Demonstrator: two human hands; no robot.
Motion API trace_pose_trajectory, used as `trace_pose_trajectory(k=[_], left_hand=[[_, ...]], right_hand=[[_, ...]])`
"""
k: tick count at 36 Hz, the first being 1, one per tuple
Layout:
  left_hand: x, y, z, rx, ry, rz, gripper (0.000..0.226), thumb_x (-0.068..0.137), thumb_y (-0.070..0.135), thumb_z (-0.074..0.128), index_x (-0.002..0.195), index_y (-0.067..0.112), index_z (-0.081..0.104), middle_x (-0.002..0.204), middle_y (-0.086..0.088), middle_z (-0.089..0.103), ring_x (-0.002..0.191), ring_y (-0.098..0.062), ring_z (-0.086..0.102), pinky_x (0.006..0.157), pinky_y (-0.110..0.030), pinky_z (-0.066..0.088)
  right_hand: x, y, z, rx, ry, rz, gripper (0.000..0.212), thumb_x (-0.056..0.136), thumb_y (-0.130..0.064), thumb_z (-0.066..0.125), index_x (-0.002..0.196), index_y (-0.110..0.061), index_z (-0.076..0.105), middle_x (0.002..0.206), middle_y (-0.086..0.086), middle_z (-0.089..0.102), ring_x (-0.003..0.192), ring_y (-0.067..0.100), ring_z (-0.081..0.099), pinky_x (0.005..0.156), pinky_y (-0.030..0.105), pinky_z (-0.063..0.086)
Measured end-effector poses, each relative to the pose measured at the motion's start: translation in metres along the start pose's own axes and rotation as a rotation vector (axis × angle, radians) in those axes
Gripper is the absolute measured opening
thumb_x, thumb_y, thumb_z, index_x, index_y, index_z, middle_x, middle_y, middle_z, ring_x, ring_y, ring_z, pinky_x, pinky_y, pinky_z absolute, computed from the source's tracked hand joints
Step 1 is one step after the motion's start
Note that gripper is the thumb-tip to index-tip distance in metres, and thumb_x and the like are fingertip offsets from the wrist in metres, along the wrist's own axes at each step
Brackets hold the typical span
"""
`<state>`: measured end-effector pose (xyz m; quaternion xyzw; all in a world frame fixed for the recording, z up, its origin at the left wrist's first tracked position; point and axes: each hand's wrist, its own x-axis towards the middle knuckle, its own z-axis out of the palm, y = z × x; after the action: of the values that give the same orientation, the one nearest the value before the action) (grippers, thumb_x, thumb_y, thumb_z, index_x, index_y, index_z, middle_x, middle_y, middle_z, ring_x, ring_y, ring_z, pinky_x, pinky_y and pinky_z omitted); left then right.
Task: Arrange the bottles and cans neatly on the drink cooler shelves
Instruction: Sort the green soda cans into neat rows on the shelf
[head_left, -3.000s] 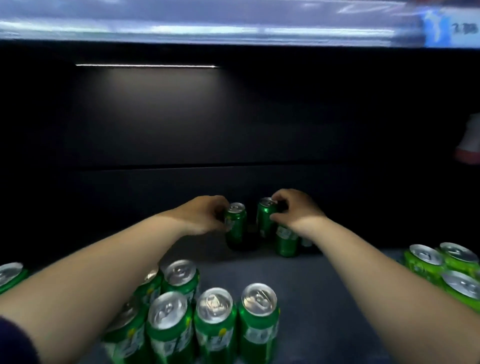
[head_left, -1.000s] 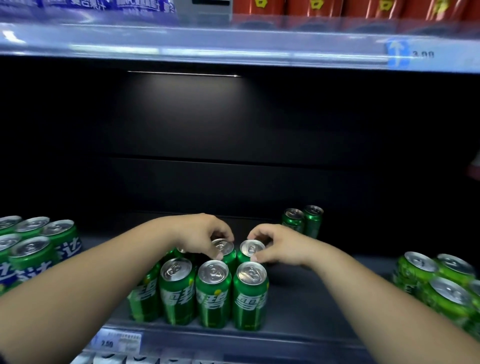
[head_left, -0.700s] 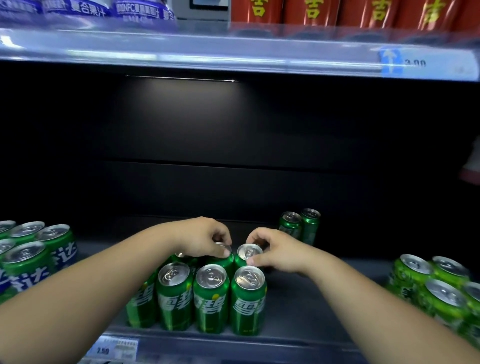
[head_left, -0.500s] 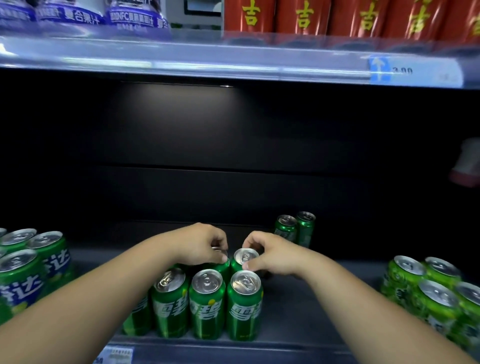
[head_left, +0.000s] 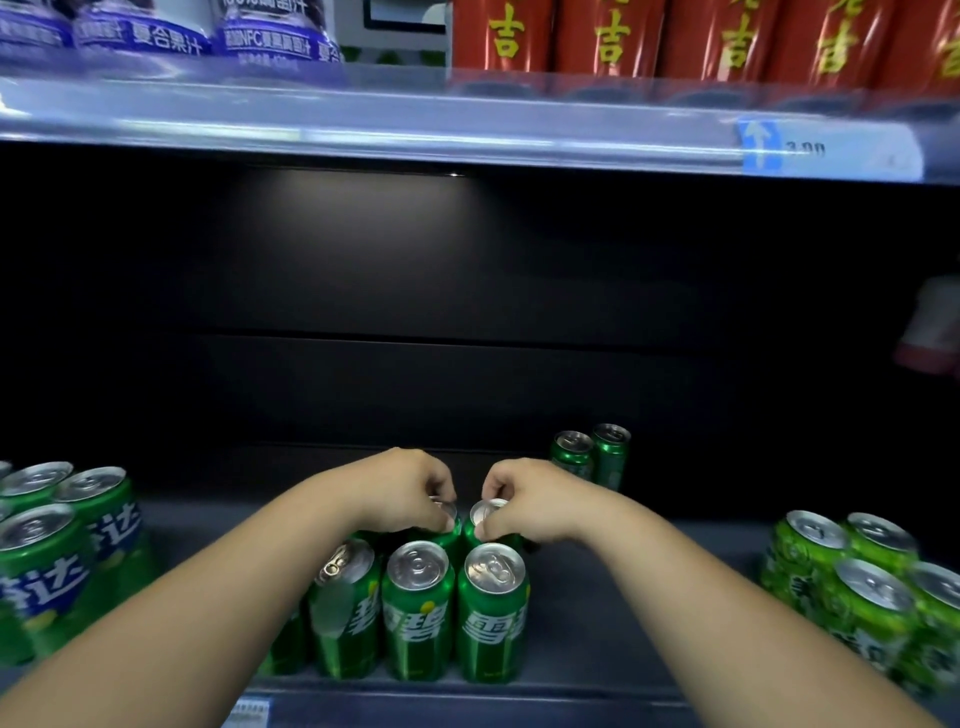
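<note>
A cluster of green soda cans (head_left: 418, 608) stands at the front middle of the dark cooler shelf (head_left: 613, 608). My left hand (head_left: 410, 493) grips the rim of a green can in the second row, mostly hidden under my fingers. My right hand (head_left: 524, 501) pinches the top of the neighbouring second-row can (head_left: 488, 514). Both cans stand upright on the shelf, right behind the front row. Two more green cans (head_left: 589, 457) stand alone further back on the right.
Green cans with blue labels (head_left: 62, 545) crowd the left end of the shelf, and lighter green cans (head_left: 862, 587) the right end. On the upper shelf (head_left: 467, 119) stand purple juice bottles (head_left: 150, 31) and red cans (head_left: 608, 36). A pale object (head_left: 935, 327) shows at the right edge.
Three seconds ago my hands held two cans at the back of the shelf. They have since come forward to the second row of the front cluster, where they stay while the camera tilts up.
</note>
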<state>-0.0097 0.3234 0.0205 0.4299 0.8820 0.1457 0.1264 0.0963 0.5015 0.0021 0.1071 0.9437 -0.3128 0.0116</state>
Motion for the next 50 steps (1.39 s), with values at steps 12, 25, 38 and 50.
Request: trace_pose_trajectory(k=[12,25,38,50], left_hand=[[0.001,-0.005,0.003,-0.028,0.016,-0.011,0.029,0.073,0.047,0.078,0.096,0.031,0.069,0.098,0.010,0.070,0.090,-0.009,0.065,0.085,-0.035,0.056],[0.040,-0.004,-0.016,-0.013,-0.133,0.137,0.033,0.075,0.044,0.079,0.103,0.033,0.066,0.106,0.005,0.065,0.091,-0.020,0.068,0.077,-0.041,0.060],[0.149,0.048,0.009,0.021,-0.074,0.343,0.038,0.075,0.039,0.073,0.111,0.033,0.063,0.097,0.013,0.065,0.087,-0.005,0.063,0.077,-0.028,0.054],[0.180,0.092,0.030,-0.017,-0.007,0.237,0.066,0.065,0.036,0.078,0.128,0.031,0.056,0.116,0.006,0.066,0.104,-0.012,0.063,0.090,-0.036,0.054]], right_hand=[[0.000,0.008,0.003,0.170,-0.025,0.004,0.034,0.064,-0.039,0.085,0.090,-0.028,0.066,0.099,0.005,0.071,0.073,0.015,0.061,0.058,0.034,0.050],[0.000,0.020,-0.022,0.290,0.041,0.049,0.031,0.083,-0.039,0.079,0.108,-0.022,0.074,0.098,-0.010,0.073,0.081,-0.001,0.063,0.063,0.011,0.045],[0.007,0.122,-0.055,0.377,0.499,0.339,0.044,0.079,-0.015,0.084,0.119,-0.012,0.065,0.109,0.006,0.070,0.101,0.021,0.068,0.085,0.028,0.055],[0.042,0.153,-0.062,0.470,0.445,0.252,0.085,0.090,-0.014,0.071,0.158,-0.030,0.022,0.149,-0.002,0.046,0.125,0.012,0.048,0.092,0.020,0.036]])
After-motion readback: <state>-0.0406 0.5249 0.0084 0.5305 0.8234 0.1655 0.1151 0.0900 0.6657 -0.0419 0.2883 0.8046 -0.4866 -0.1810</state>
